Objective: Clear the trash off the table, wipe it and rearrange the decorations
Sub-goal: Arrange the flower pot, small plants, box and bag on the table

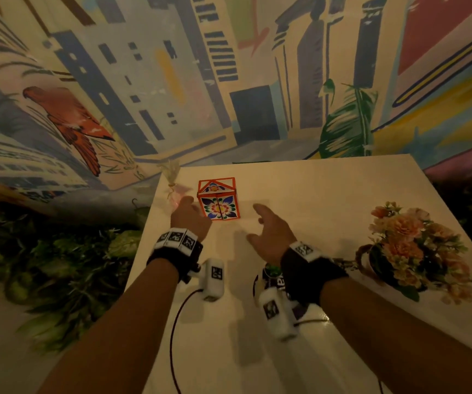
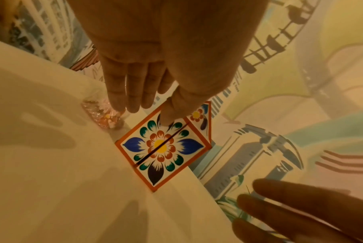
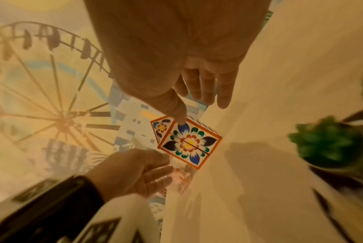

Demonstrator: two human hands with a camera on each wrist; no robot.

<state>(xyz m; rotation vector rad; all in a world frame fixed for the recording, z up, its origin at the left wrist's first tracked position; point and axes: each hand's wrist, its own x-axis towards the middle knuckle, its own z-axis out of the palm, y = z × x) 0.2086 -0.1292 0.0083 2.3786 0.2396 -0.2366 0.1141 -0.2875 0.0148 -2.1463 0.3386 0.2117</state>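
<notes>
With both my hands' fingers loose and holding nothing, left hand point(image 1: 190, 220) and right hand point(image 1: 271, 234) flank the orange-edged, flower-painted cardboard box point(image 1: 219, 199) on the white table point(image 1: 328, 194), probably to reposition it.

Dim, warm yellow light throughout, with a strong orange cast in both wrist views; the head view darkens toward its left and right edges, where the foliage point(image 1: 58, 268) sinks into near-black. Soft shadows of the hands fall on the white table point(image 1: 314, 189) — broad and grey in the left wrist view, darker beside the painted box point(image 3: 188, 143) in the right wrist view; faint sheen on the tabletop near the lower right of the head view. Wide-angle bending curves the mural point(image 1: 143, 81) and table edges; the right wrist view is smeared by motion at its borders — the green plant point(image 3: 326, 143) and wrist strap blurred; the box stays fairly sharp.
</notes>
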